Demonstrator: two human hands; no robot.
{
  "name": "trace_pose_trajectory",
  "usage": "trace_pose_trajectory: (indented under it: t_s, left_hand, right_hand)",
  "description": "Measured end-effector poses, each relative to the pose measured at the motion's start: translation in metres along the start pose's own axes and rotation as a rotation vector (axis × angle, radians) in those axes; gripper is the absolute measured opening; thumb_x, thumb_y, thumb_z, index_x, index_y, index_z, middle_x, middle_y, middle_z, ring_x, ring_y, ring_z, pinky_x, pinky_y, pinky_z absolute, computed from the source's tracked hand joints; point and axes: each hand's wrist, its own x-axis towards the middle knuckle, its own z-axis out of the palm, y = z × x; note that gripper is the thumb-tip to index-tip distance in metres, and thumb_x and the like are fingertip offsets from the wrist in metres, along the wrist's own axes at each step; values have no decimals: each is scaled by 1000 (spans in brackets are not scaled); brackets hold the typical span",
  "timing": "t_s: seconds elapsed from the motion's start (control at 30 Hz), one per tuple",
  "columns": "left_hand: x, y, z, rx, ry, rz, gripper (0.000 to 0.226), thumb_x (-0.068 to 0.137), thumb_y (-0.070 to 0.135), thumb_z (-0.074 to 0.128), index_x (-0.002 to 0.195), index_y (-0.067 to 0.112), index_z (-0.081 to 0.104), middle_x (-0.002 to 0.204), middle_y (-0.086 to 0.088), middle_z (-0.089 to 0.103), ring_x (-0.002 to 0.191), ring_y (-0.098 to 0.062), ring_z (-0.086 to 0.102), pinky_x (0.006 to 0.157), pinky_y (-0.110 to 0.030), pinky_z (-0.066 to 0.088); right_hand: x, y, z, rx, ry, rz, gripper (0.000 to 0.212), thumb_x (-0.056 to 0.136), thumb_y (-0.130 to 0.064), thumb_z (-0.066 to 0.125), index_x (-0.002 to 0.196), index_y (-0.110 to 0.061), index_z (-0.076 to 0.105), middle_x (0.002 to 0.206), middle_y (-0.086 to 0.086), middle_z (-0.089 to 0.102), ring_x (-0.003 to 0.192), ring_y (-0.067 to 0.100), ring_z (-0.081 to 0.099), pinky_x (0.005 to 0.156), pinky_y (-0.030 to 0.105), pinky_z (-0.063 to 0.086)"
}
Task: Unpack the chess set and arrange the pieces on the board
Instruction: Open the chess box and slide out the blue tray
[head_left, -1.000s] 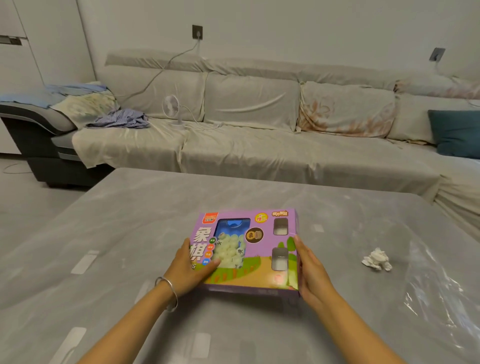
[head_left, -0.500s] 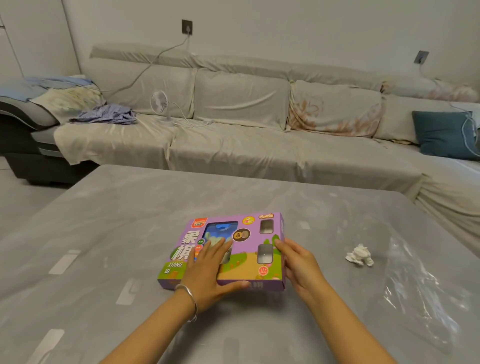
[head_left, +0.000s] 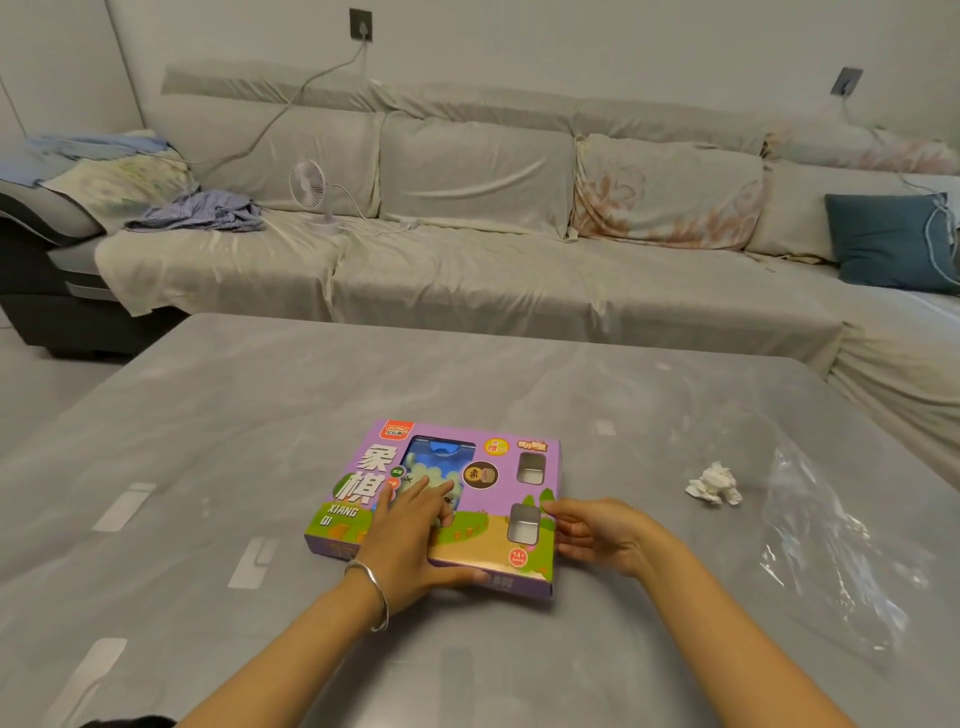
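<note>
The chess set is a closed purple cardboard box (head_left: 498, 457) with a clear window, lying flat on the grey table (head_left: 311, 415). Pale round pieces show through the window. My left hand (head_left: 410, 535), with a bracelet at the wrist, lies flat on the lid. Its fingers cover part of the window and its thumb runs along the front edge. My right hand (head_left: 597, 535) is at the box's right side, with its fingertips touching the edge near the lower small cut-out. No board is visible.
A crumpled white tissue (head_left: 714, 483) lies to the right of the box. Clear plastic wrap (head_left: 831, 545) is spread further right. A covered sofa (head_left: 467, 270) with a small fan (head_left: 311, 187) stands beyond the table's far edge.
My left hand has moved from the box's left side onto its lid. My right hand has stayed at the right edge. The box now lies flat, slightly closer to me.
</note>
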Motion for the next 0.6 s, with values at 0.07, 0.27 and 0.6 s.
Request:
trace_pose_trajectory:
  t_s: [0.07,0.27,0.6]
  left_hand:
    - [-1,-1,-1,-14,-23,-2,78,45,96,34,94,35,37,148,14,30,143,-15,15,115,-40,-3]
    - [-2,-7,-6,-21,-13,23,103,43,97,33,112,23,51,148,17,29,142,-12,13,115,-37,-4]
    - [-5,-14,-5,27,2,26,101,43,98,32,114,28,48,147,16,31,143,-13,15,115,-36,-4]
  right_hand:
    - [-1,-2,-1,-2,-26,37,31,78,-11,72,106,-3,61,95,14,65,87,23,61,79,34,53]
    - [-3,-2,-2,-52,-91,84,32,76,-17,75,103,-5,62,90,11,67,81,22,64,66,32,58]
    - [-1,8,7,-135,14,-48,29,77,-18,75,99,-5,63,80,9,70,71,19,66,68,31,57]
